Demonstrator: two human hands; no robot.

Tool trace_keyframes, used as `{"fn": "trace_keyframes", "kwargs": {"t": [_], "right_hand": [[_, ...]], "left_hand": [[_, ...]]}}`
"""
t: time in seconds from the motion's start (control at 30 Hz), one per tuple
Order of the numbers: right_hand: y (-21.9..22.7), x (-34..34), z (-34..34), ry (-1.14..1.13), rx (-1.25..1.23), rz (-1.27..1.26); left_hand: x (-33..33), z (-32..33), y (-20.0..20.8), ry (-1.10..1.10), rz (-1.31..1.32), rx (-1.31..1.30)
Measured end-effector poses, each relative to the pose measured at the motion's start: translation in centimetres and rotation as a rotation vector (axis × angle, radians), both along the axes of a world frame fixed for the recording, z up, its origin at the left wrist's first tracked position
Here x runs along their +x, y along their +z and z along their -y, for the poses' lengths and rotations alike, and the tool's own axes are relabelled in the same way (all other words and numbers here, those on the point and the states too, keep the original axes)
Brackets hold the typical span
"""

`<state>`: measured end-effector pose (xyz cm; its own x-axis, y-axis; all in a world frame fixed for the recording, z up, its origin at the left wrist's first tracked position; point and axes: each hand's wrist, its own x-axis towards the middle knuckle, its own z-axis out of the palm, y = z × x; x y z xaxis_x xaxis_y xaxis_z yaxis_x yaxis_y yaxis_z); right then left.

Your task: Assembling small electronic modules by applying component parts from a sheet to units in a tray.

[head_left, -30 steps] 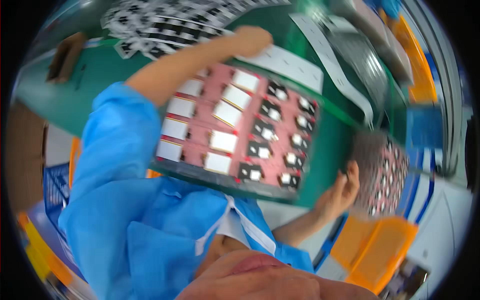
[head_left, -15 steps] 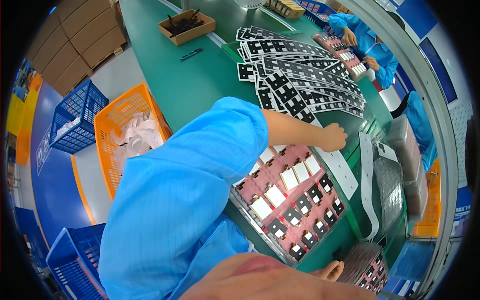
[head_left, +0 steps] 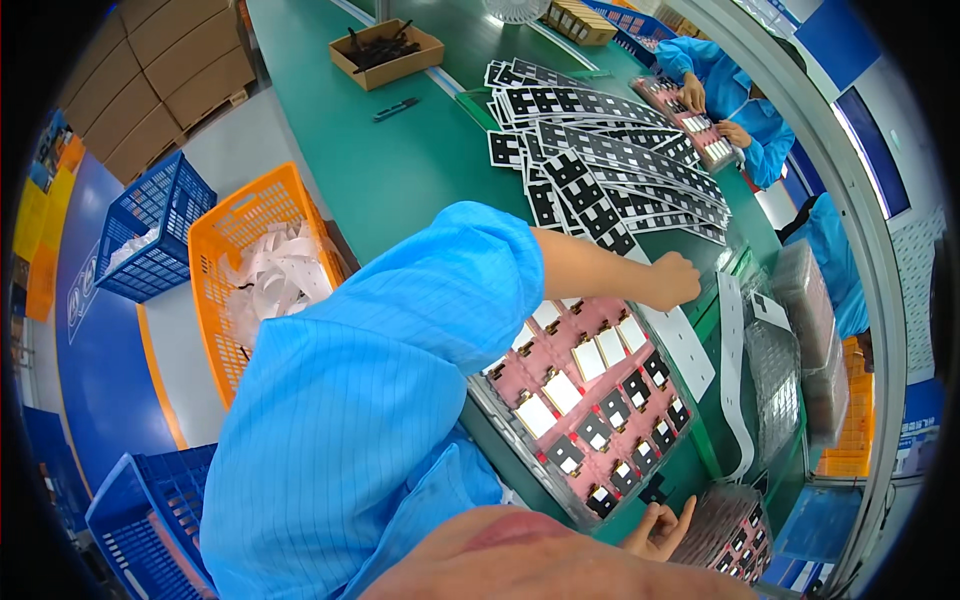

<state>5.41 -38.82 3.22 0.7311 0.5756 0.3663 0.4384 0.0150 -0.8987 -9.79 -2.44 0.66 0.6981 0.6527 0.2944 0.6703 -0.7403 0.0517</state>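
Note:
My left hand [head_left: 674, 282] is curled closed over a white backing strip [head_left: 680, 345] beside the tray; its fingertips are hidden. The strip runs back to a short sheet of black stickers [head_left: 588, 200]. Low in view, my right hand [head_left: 660, 528] has its index finger stretched out and a small black sticker [head_left: 653, 490] at its other fingertips. Between the hands lies a clear plastic tray [head_left: 525, 445] with pink lining, holding rows of small flat parts. The nearer-right rows carry black pieces [head_left: 613, 408]; other parts show plain white faces [head_left: 562, 393].
Overlapping black-and-white sticker sheets [head_left: 630, 145] spread across the green table [head_left: 400, 165]. A loose white strip [head_left: 733, 360] and stacked trays [head_left: 730, 525] lie at right. An orange basket [head_left: 225, 300] stands left. Beyond, a co-worker in blue [head_left: 765, 140] handles another tray [head_left: 690, 120].
My right hand has shifted up and left toward the tray, its index finger now stretched out and the black sticker moving with it. My left hand has curled more tightly over the strip.

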Motion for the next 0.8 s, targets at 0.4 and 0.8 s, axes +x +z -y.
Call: {"fn": "trace_keyframes", "kwargs": {"t": [0.4, 0.8], "right_hand": [[0.3, -1.1, -0.2, 0.088, 0.052, 0.047], [0.5, -4.1, -2.6, 0.357, -0.050, 0.136]], "left_hand": [[0.2, 0.7, 0.8, 0.015, -0.028, -0.014], [-18.3, 16.0, 2.2, -0.034, 0.743, -0.424]]}}
